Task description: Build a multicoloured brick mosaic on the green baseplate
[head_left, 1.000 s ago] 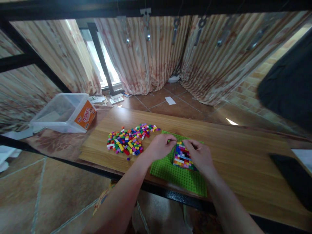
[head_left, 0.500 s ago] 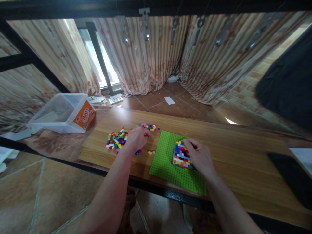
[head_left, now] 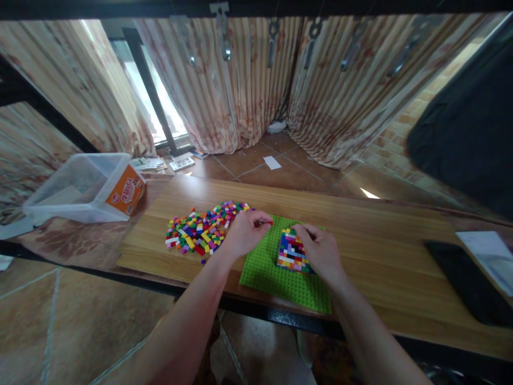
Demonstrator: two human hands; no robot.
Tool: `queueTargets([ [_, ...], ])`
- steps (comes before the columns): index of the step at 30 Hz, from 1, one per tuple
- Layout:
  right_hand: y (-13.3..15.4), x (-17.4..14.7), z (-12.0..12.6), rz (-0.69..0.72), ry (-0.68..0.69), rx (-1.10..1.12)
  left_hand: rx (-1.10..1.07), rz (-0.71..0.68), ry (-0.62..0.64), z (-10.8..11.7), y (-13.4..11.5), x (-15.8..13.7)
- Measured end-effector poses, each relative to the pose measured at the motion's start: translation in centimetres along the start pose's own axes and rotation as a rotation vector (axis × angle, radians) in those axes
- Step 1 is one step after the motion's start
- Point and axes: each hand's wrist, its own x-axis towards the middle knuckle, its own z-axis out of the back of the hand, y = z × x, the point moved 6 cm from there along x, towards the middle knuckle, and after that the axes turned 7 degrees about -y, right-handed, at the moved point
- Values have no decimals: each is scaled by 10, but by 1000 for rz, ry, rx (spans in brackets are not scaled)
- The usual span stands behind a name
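Observation:
My left hand (head_left: 249,231) is closed in a pinch, with a small red building brick (head_left: 271,222) at its fingertips over the baseplate's upper left. A green studded baseplate (head_left: 260,272) lies on the wooden table. On it sits a block built of multicoloured bricks (head_left: 289,255), with a dark gap near its middle. My right hand (head_left: 321,252) grips this block along its right and far side, covering part of it. To the left of the plate spreads a pile of loose bricks (head_left: 196,232), partly behind my left hand and wrist.
A clear plastic bin (head_left: 76,211) with an orange label stands past the table's left end. Towards the right end lie a black flat object (head_left: 465,278) and white paper (head_left: 489,256). Metal clips (head_left: 222,32) hang from a dark bar above. Striped curtains (head_left: 248,91) hang behind.
My left hand has moved right from the brick pile to above the baseplate, carrying a red brick. My right hand stays at the built block. The whole view has shifted slightly.

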Motion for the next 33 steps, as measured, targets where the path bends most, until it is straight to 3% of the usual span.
queueTargets([
  [5, 1, 0, 0, 25, 0, 5, -32, -35, 40, -19, -9, -3],
  [11, 0, 1, -1, 38, 2, -5, -54, -34, 59, -26, -10, -3],
  [33, 9, 10, -8, 47, 50, -12, 132, -83, 99, -27, -22, 2],
])
